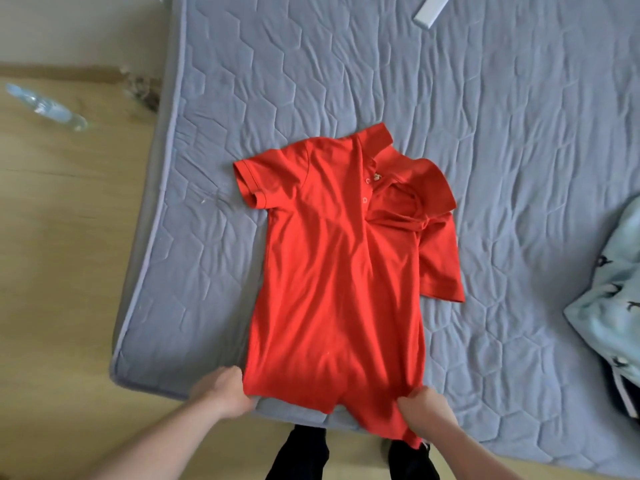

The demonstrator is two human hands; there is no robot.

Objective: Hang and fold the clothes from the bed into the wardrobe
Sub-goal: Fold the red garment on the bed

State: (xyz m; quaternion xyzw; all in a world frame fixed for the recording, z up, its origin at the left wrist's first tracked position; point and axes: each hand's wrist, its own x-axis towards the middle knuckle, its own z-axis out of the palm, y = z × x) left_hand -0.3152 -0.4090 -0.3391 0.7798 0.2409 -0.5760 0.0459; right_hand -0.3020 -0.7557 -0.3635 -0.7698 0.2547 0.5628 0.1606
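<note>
A red polo shirt [332, 271] lies front up on the grey quilted mattress [485, 140], collar away from me and hem at the near edge. Its left sleeve is spread out; the right sleeve is folded and crumpled over the chest. My left hand [221, 393] pinches the hem's left corner. My right hand [426, 410] grips the hem's right corner, where the cloth hangs over the mattress edge.
A light blue patterned garment [613, 299] is heaped at the right edge of the bed, with dark cloth under it. A clear plastic bottle [45, 107] lies on the wooden floor to the left. A white bar [431, 10] rests at the top. My dark trouser legs [301, 452] stand below the mattress.
</note>
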